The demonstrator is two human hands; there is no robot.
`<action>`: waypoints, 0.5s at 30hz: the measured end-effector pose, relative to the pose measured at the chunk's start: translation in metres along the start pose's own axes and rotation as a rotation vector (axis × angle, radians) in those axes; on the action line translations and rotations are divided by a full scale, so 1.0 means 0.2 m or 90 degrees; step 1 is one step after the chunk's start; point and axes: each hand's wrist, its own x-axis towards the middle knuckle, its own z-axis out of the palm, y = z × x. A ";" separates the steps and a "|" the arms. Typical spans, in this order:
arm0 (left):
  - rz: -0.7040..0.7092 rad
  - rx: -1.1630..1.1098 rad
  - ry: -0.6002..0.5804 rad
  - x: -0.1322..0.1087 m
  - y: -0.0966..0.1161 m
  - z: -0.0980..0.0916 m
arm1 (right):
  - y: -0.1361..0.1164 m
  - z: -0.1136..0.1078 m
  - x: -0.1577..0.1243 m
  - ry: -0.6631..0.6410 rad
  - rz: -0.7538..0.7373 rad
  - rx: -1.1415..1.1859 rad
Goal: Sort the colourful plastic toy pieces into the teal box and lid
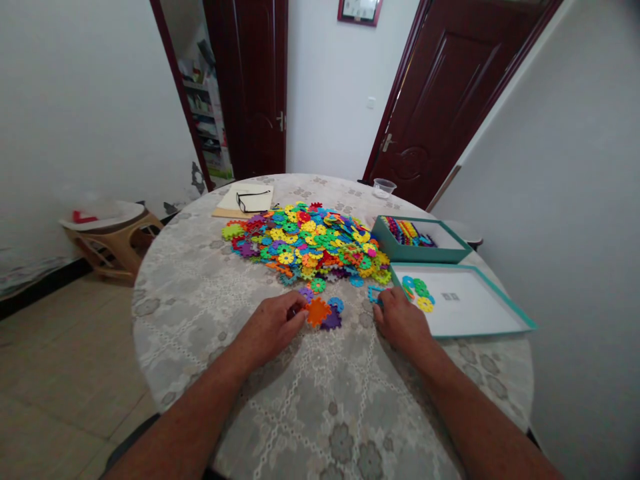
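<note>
My left hand [275,320] is closed, with thumb and fingertips pinching the edge of an orange gear piece [318,312]. Around that gear lie a dark purple gear piece [332,319], a blue disc [336,305] and a light purple disc [306,293]. On the right, my right hand [401,319] has its fingers curled down over a light blue open-framed piece [373,293], partly covered by the fingertips. A large heap of colourful plastic gears and notched discs [310,240] spreads just beyond both hands.
A teal box [425,253] holding sorted pieces stands at the right. Before it lies its white-lined lid [480,307] with several discs [421,288]. Eyeglasses [253,200] rest on paper [227,202] at back left; a clear plastic cup [384,188] stands at the far edge.
</note>
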 end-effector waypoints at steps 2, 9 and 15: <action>-0.004 0.006 0.004 0.00 0.00 0.00 | 0.00 0.01 0.00 -0.009 -0.009 -0.006; -0.014 0.005 0.001 -0.01 0.00 0.00 | -0.04 -0.01 -0.01 0.014 -0.097 0.058; -0.005 0.024 0.009 -0.01 0.00 0.00 | -0.02 -0.01 -0.02 0.009 -0.155 0.146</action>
